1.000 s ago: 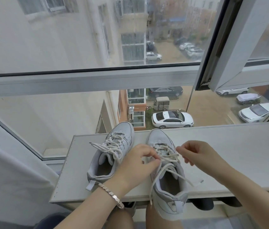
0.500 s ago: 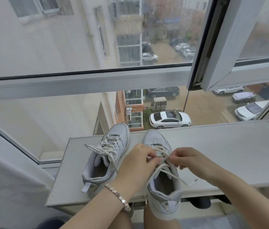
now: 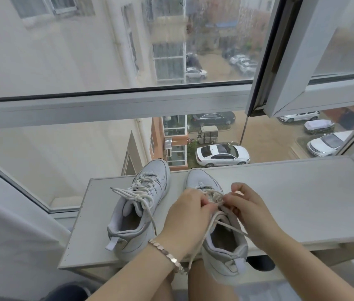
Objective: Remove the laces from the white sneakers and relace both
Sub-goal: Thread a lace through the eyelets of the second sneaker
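Note:
Two white sneakers stand side by side on a grey shelf [image 3: 280, 192], toes towards the window. The left sneaker [image 3: 137, 211] is laced, with loose ends trailing over its side. The right sneaker [image 3: 221, 246] has its heel hanging over the shelf's front edge. My left hand [image 3: 187, 218], with a bracelet on the wrist, pinches this shoe's lace [image 3: 217, 199] over the tongue. My right hand [image 3: 252, 211] pinches the same lace from the other side, fingertips nearly meeting. Two loose lace ends run down past the heel.
A large window [image 3: 106, 61] rises just behind the shelf, with an open sash [image 3: 302, 61] at the upper right. A white curtain [image 3: 8, 235] hangs at the left. My knees are under the shelf's front edge.
My right hand has come in from the right and closed on the lace beside my left hand. The view has shifted slightly.

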`<state>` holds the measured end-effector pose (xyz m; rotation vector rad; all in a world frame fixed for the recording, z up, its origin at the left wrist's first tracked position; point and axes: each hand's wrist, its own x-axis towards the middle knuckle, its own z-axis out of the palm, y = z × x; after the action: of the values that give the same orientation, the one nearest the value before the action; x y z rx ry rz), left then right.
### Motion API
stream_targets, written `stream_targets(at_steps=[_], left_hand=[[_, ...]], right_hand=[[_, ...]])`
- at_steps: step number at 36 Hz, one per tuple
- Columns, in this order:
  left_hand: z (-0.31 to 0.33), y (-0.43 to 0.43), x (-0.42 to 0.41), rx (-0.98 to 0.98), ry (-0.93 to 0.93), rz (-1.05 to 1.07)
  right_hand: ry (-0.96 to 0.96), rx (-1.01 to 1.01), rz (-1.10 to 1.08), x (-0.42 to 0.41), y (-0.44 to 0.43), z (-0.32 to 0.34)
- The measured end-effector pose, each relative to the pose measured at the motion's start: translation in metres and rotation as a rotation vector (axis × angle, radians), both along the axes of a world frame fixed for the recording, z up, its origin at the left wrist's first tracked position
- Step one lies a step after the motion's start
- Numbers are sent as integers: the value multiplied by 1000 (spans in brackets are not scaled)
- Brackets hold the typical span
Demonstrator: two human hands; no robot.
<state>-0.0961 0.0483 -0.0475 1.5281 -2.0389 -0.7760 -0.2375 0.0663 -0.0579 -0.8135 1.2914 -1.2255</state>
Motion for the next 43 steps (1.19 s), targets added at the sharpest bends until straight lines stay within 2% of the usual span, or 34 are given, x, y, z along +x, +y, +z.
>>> stream_targets(at_steps=[3, 6, 8, 9, 10, 12, 14, 16, 18, 20, 22, 30, 33, 35, 40, 43], left_hand=[[-7, 5, 7, 54, 112, 60], [-16, 10, 12, 161, 445, 251], [-18, 9, 13, 276, 668, 387], [-18, 8, 13, 331, 750, 428], [-18, 6, 14, 371, 805, 442], [-13, -1, 19, 381, 785, 377], [-6, -8, 25, 341, 614, 225], [2, -14, 29, 273, 347, 62], [8, -17, 29, 180, 113, -48], [13, -18, 28, 109, 15, -110], [14, -19, 27, 133, 55, -137], [9, -11, 33, 744, 988, 164], [7, -11, 34, 804, 1144, 241], [5, -11, 34, 739, 1023, 222], [10, -19, 41, 384, 306, -37], [18, -22, 38, 220, 62, -123]], right_hand=[[-313, 91, -131, 3, -1, -7], [-634, 83, -255, 7, -1, -9], [-740, 104, -280, 9, 0, -10], [-690, 132, -267, 9, 0, -10], [-558, 172, -233, 9, -1, -10], [-179, 255, -101, 6, -3, -5], [196, 276, 66, 1, -6, 5], [500, 234, 183, -1, -7, 14], [624, 173, 226, 3, -8, 20], [512, 100, 204, 7, -8, 22], [268, 56, 122, 8, -7, 18], [-541, 42, -135, 2, 2, 0], [-601, 76, -144, 0, 5, -3], [-444, 117, -81, -1, 3, -3], [202, 85, 136, -2, -7, 10], [377, -9, 175, -1, -9, 14]])
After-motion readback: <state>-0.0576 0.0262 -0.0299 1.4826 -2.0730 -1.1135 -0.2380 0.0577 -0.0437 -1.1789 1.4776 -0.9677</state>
